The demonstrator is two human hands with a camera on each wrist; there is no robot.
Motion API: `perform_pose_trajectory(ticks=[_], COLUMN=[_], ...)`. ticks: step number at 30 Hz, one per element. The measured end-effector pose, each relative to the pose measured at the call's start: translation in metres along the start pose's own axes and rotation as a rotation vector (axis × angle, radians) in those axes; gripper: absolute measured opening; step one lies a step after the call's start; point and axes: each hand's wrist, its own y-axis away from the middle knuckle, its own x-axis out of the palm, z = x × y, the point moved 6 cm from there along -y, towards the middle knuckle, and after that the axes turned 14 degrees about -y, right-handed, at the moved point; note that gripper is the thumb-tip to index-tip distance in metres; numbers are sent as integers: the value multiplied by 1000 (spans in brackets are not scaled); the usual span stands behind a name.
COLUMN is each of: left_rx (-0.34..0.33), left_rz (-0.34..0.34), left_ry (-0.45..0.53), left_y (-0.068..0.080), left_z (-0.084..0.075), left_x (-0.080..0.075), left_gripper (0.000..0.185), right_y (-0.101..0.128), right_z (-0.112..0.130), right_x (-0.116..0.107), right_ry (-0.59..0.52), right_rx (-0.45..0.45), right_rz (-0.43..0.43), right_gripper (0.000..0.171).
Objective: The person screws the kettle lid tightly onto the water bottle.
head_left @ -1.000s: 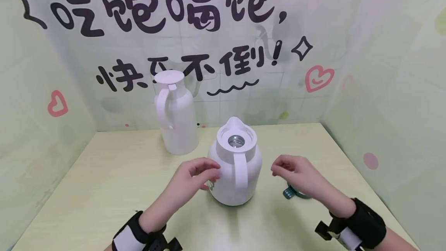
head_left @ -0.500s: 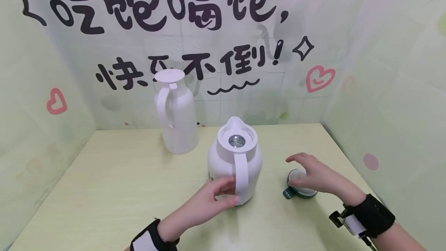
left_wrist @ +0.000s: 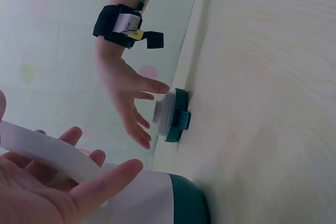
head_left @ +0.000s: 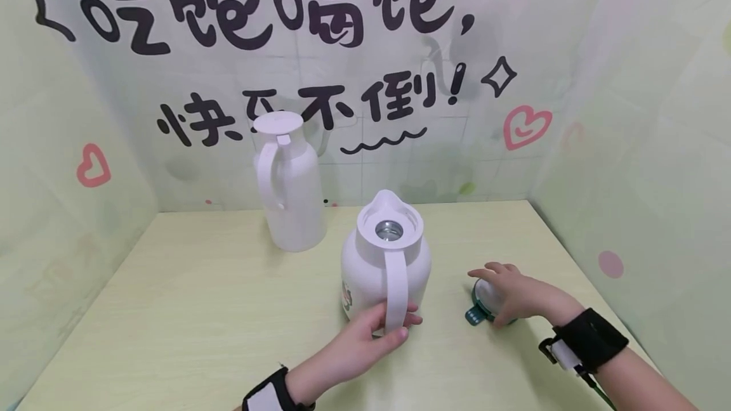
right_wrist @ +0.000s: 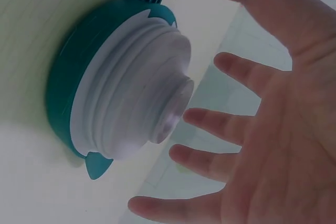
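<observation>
— Where's it got to, from where you stand?

— Nearest us, the left hand [head_left: 365, 338] has its fingers curled round the handle [head_left: 396, 290] of the open flask [head_left: 386, 265], mid-table. The right hand [head_left: 510, 293] hovers with fingers spread over the teal lid [head_left: 478, 311], just right of the flask; the right wrist view shows a gap, nothing gripped. So the flask is held, the lid not yet picked up.

— And compared with a second ago?

— Both hands hung in the air beside the flask then. Each has dropped. The taller jug [head_left: 288, 186] at the back hasn't stirred.
</observation>
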Motion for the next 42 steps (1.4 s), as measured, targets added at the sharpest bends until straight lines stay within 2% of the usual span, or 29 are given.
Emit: perform_pose_trajectory(ticks=[5,10,22,42], left_rx=[4,-24,-43,-59], left_rz=[-1,16,-29,-78], left_ry=[35,83,131,93], left_y=[-1,-1,-3,-1], left_z=[4,6,9,6], left_x=[6,8,14,14], left_gripper=[32,41,46,46], right_y=[-6,-11,-16,-18], right_z=[-2,-6,-15,-15], right_x=[4,8,12,14], right_ry=[56,119,143,209], right_rx=[45,81,62,40], right_rz=[30,37,72,60], right_gripper=[91,88,77,68])
